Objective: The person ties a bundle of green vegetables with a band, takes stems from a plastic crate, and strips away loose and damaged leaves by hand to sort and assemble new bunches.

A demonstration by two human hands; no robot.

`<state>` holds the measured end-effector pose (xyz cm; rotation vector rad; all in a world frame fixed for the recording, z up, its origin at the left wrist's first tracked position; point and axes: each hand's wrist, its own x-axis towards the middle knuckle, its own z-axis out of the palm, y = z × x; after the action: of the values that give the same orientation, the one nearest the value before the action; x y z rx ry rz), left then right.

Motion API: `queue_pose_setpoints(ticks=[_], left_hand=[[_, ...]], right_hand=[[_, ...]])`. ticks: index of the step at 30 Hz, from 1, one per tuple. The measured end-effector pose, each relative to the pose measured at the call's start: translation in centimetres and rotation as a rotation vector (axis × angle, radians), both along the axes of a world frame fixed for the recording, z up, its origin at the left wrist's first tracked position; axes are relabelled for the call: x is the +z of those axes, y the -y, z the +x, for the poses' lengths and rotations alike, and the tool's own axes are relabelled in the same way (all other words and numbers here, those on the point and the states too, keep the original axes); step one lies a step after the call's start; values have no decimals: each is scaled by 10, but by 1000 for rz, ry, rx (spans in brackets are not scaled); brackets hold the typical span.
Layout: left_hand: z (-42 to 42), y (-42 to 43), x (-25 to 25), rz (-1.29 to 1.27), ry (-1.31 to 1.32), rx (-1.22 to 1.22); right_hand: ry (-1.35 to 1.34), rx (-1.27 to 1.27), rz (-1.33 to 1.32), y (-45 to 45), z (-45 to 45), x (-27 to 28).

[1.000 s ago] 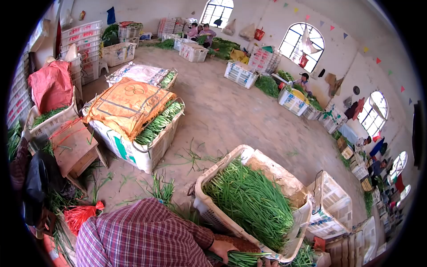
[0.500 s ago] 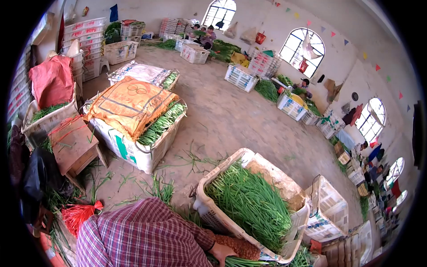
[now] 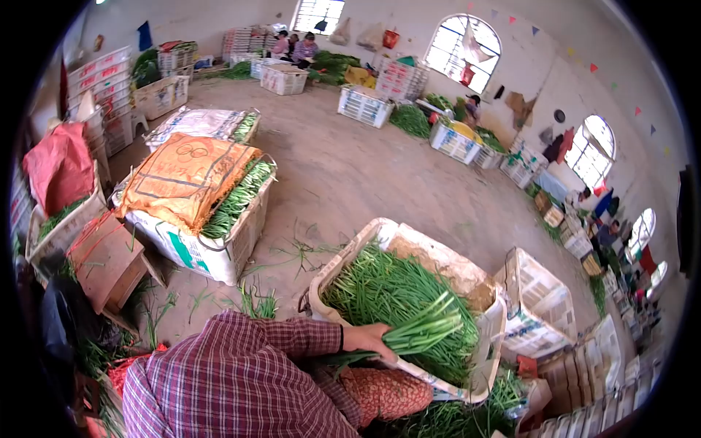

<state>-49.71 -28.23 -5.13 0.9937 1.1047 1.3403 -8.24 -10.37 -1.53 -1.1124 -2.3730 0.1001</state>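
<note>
My left hand (image 3: pixel 369 340), at the end of a plaid sleeve, is closed around a bunch of chives (image 3: pixel 427 325). Their pale stem ends point right, over the near side of a large white plastic basket (image 3: pixel 491 365). Loose chives (image 3: pixel 391 292) fill much of that basket, whose inner far side carries brown stains. Below the hand is my knee in red patterned cloth (image 3: pixel 387 393), close against the basket. Part of a second plaid sleeve (image 3: pixel 330 387) shows beside the knee, but my right hand is hidden.
A heaped crate (image 3: pixel 237 255) under an orange sack (image 3: pixel 186 182) stands left, near a small wooden stool (image 3: pixel 106 266). White crates (image 3: pixel 544 303) stand right of the basket. Scattered greens (image 3: pixel 299 252) lie on the floor. People (image 3: pixel 303 51) sit among crates by the far wall.
My left hand has risen from low beside the basket to above its near edge, bringing up the bunch of chives. The view has shifted, so the room's contents appear further left and higher.
</note>
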Motion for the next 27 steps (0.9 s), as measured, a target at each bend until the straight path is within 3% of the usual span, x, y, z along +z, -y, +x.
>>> queue_pose_setpoints(ticks=[5,6,7,8,9,10,14,16,19,20,21,23,24,27], left_hand=[[28,-37,41,108,-163,-154],[38,-40,51,46,-26,-275],[49,-46,52,110,-63,-341],[59,-51,53,62,-66,-396],[68,-53,54,23,-74,-434],[76,-55,58,19,-61,-507],[103,-62,53,-167,13,-725],[114,-65,46,-207,34,-702],[120,-73,39,-211,7,-663],[117,-75,38,-201,-55,-681],[118,-75,38,-200,-58,-690],[121,-73,39,-170,-150,-650],[125,-72,39,-172,-151,-649],[129,-71,36,-41,-193,-638]], right_hand=[[-171,246,-48,55,-42,37],[-238,234,-256,69,-56,53],[-297,212,-154,85,-70,68],[-330,293,-35,84,-73,69],[-312,305,-280,78,-70,72],[-359,315,-101,76,-71,63],[-417,214,-291,62,-50,42],[-442,165,-340,62,-35,39],[-499,32,-201,51,-6,19],[-491,-100,14,48,2,17],[-544,-256,-49,48,13,16],[-475,-328,158,51,23,18],[-576,-249,52,64,12,36],[-465,-135,147,80,-16,57]])
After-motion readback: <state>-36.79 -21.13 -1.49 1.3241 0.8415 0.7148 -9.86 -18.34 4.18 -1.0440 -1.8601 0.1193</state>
